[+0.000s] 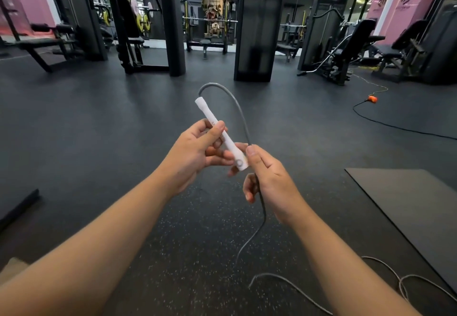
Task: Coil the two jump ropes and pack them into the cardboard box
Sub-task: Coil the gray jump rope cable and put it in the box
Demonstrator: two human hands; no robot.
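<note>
White handle (220, 132) in left hand (195, 152) — grey rope (238, 107) pinched by rt hand (268, 179).

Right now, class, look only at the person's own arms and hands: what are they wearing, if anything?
Nothing. The left hand and right hand are bare, with no gloves, and no rings show. Both forearms are bare all the way to the bottom edge of the picture: no sleeves, watch, wristband or markings. The fingernails are short and unpainted.
</note>
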